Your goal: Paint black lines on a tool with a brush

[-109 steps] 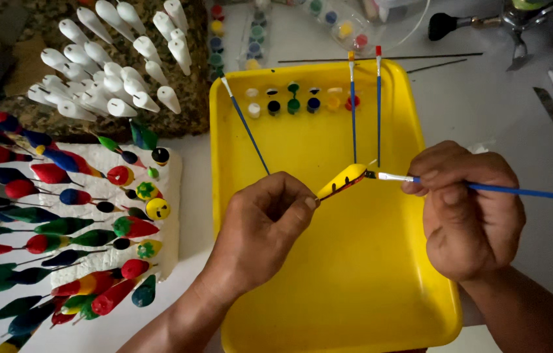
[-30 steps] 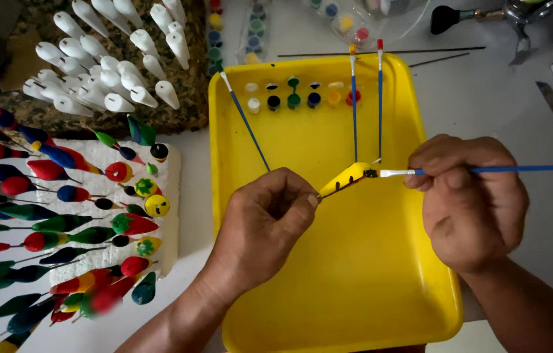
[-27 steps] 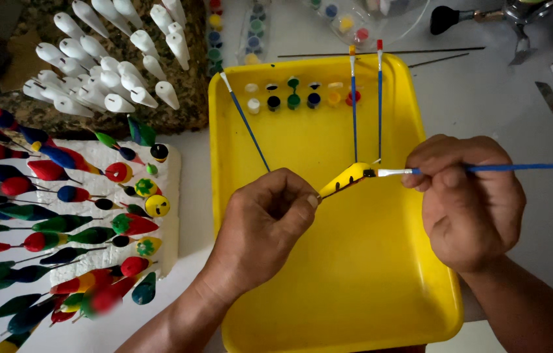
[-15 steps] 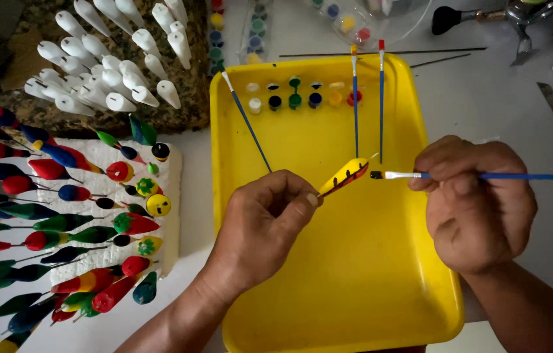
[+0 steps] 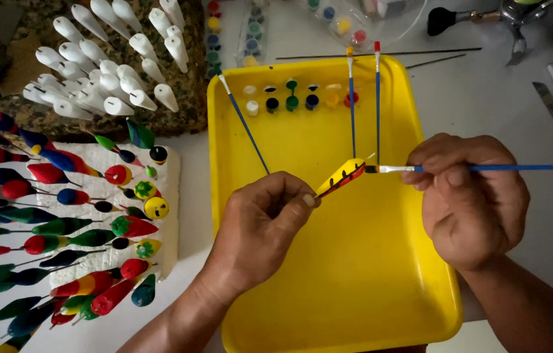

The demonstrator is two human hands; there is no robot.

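Yellow spindle-shaped fishing float with red and black stripes [image 5: 342,178] pinched by left hand [image 5: 260,229] over yellow plastic tray [image 5: 420,307], right hand [image 5: 469,196] gripping thin blue-handled brush [image 5: 518,168], tip at float's end; best steady, light strokes

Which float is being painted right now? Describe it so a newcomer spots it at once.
Find the yellow tray. Above its middle, the left hand pinches a small spindle-shaped float, and the right hand brings a blue-handled brush to its tip. It is the only yellow float with dark stripes and a red edge held in the air; the others stand in foam.
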